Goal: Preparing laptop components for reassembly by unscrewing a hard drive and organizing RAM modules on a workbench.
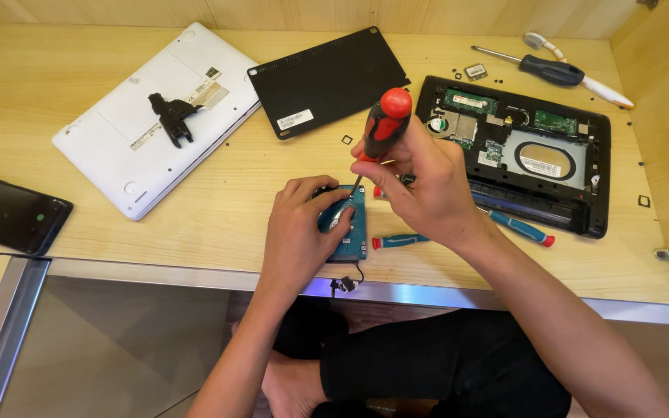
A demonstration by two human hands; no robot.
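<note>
Red-handled screwdriver (382,128) is gripped by the right hand (420,182), tip on the hard drive (348,224) at the counter (218,209) edge. Left hand (300,232) clamps the drive, hiding its left half.

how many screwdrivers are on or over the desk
4. A red-and-black screwdriver in the right hand, a dark-handled one at the desk's far right, and two blue ones: one by the hard drive, one beside the opened laptop. Hands may hide more.
</note>
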